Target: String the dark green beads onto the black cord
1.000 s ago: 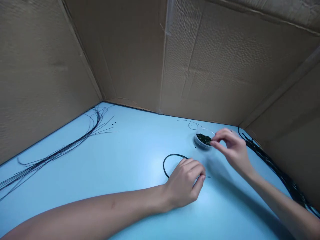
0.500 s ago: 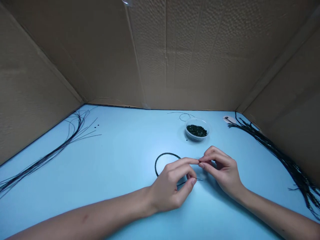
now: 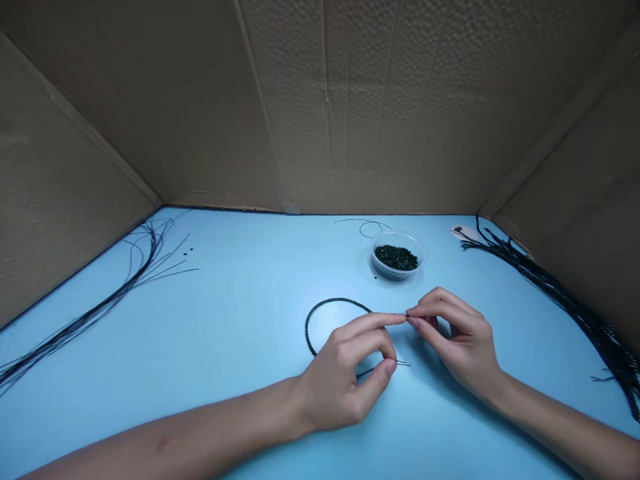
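My left hand [image 3: 353, 370] pinches a dark beaded strand [image 3: 333, 300] between thumb and a bent finger. The strand curves in a loop on the table behind that hand, and its thin bare ends [image 3: 404, 364] stick out past the thumb. The left index finger is stretched out to the right, its tip at the fingertips of my right hand [image 3: 455, 333]. Thumb and index finger of the right hand are closed on a tiny dark bead [image 3: 408, 316], mostly covered by the fingertips. Part of the loop is hidden behind my left hand.
Behind the hands, a clear round tub [image 3: 397, 273] holds many dark beads. Long black threads [image 3: 120, 290] lie at left, near a few loose beads [image 3: 189, 251]. A bundle of dark strands [image 3: 555, 293] lies at right. Cardboard walls [image 3: 310, 133] enclose the blue table [image 3: 240, 300].
My right hand has shifted slightly right in the picture, and the left fingertip stays at its fingers. The whole view has moved a little. Both pinches are kept.
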Tool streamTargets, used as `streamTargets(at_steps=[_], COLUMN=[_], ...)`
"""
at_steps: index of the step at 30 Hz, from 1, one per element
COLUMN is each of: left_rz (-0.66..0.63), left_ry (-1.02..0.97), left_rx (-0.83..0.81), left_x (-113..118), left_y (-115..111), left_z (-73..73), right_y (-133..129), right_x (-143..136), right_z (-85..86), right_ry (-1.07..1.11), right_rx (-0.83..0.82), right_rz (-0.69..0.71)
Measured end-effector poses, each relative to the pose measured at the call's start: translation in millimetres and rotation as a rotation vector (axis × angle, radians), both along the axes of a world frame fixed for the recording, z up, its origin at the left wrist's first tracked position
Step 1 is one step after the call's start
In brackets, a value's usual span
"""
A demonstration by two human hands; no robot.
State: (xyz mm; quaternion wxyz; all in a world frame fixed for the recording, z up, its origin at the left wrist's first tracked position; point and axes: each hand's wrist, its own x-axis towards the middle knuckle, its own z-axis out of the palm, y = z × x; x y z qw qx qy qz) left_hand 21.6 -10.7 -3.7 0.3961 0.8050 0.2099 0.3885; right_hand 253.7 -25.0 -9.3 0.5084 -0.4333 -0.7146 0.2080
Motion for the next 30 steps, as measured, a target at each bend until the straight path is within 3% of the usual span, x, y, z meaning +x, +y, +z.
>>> streamTargets(at_steps=[25, 28, 30], left_rz=[0.022, 0.041, 0.082], left_ry=[-0.06, -0.07, -0.082], left_rx=[0.022, 0.04, 0.051], left_x=[0.0, 0.7, 1.3], left_y=[-0.8, -1.1, -1.4], left_z=[-0.1, 0.3, -0.1], right_y=[0.1, -1.4, -4.1], right_x=[0.4, -0.1, -1.8], right_z=[1.4, 2.0, 2.2], right_ry=[-0.014, 0.061, 0.199], right_rx=[-0.039, -0.107, -0.249], right_rz=[0.033, 0.044, 0.078])
